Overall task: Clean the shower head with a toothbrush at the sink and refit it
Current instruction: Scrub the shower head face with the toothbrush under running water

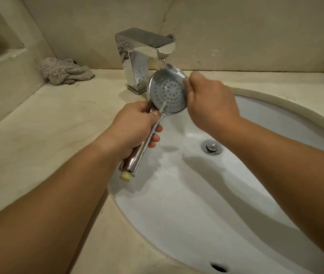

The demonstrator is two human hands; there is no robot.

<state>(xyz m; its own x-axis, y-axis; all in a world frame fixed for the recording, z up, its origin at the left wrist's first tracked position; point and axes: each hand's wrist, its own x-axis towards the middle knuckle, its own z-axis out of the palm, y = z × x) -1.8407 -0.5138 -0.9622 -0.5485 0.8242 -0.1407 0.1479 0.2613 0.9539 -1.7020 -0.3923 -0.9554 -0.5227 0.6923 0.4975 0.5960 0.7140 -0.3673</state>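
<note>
A chrome shower head (167,91) with a round grey nozzle face is held over the white sink (186,204), its face turned up toward me under the faucet (137,54). Water runs from the spout onto the face and trickles off its lower edge. My left hand (135,123) grips the chrome handle, and the cream threaded end sticks out below my palm. My right hand (210,99) has its fingers curled at the right rim of the head, with the thumb on the edge of the face. No toothbrush is visible.
A crumpled grey cloth (64,71) lies on the beige stone counter (48,125) left of the faucet, near the corner. The sink has a chrome drain plug (211,147) and an overflow hole (218,266) at the near rim. A stone wall stands close behind.
</note>
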